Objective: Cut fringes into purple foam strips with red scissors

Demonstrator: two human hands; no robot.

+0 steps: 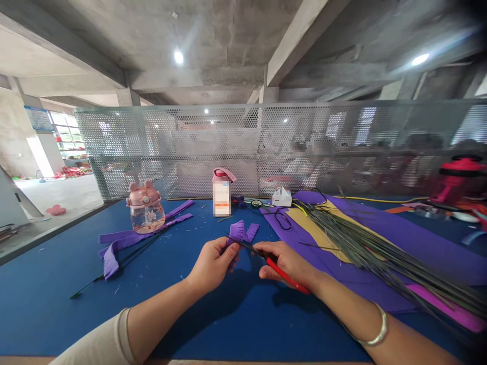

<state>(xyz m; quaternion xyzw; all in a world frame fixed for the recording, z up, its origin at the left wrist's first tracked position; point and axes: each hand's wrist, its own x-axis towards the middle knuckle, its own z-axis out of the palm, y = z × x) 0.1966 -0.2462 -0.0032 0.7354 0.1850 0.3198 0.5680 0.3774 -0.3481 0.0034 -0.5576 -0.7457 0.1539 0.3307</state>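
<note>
My left hand (215, 261) is closed, pinching a strip of purple crepe paper (237, 231) between thumb and fingers. The strip stands up above the fingertips, and a short end of it bends off to the right. My right hand (285, 261) is closed around red-handled scissors (283, 275). Their dark, narrow blades point left and cross the lower part of the paper, right by my left thumb. Whether the blades are parted there is too fine to make out. Both hands are above the blue table (182, 314).
Left lie purple paper strips (122, 245) and a green stem (85, 288), beside a pink-lidded bottle (147, 210). Farther back stand another bottle (221, 197) and a white tissue pack (281, 196). Right, a bundle of green wire stems (353, 238) covers purple sheets (304, 263). A perforated metal screen (213, 147) closes the back.
</note>
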